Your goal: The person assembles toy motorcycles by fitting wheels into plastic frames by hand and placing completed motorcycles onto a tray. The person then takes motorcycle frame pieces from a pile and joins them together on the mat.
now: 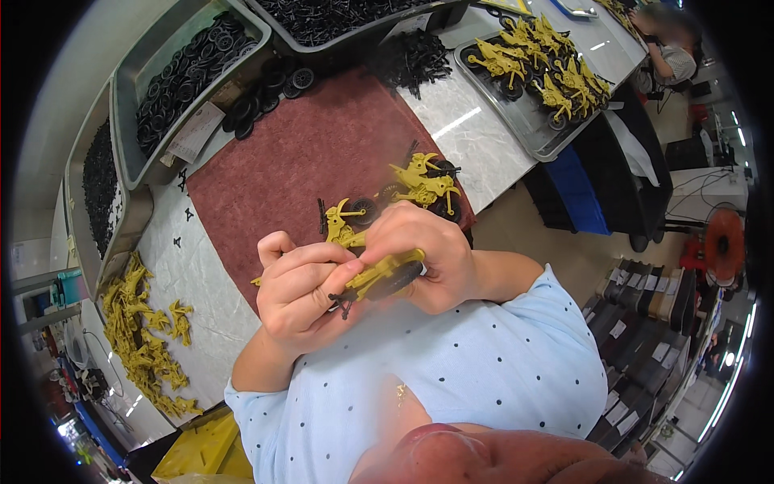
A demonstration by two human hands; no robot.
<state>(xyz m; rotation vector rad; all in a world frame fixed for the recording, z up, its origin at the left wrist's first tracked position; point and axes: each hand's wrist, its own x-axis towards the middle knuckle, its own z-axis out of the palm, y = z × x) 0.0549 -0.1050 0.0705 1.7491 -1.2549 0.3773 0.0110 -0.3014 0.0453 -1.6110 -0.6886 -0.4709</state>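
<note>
Close in front of my chest, both hands grip a yellow toy motorcycle point(372, 277) with a black wheel on its right end. My left hand point(298, 290) pinches its left part, where a small black piece sticks out below the fingers. My right hand point(427, 252) has its fingers curled round the wheel end, and its fingertips meet those of the left. Just beyond the hands, on a dark red cloth point(274, 173), lie a second yellow toy motorcycle point(423, 184) with black wheels and another yellow motorcycle piece point(343, 222), partly hidden by my fingers.
A grey bin of black wheels point(189, 85) stands far left, with loose wheels point(262, 101) beside it. Yellow body parts point(145, 339) are heaped at the left. Small black parts point(413, 63) lie at the back. A tray point(540, 149) of yellow motorcycles sits at the far right.
</note>
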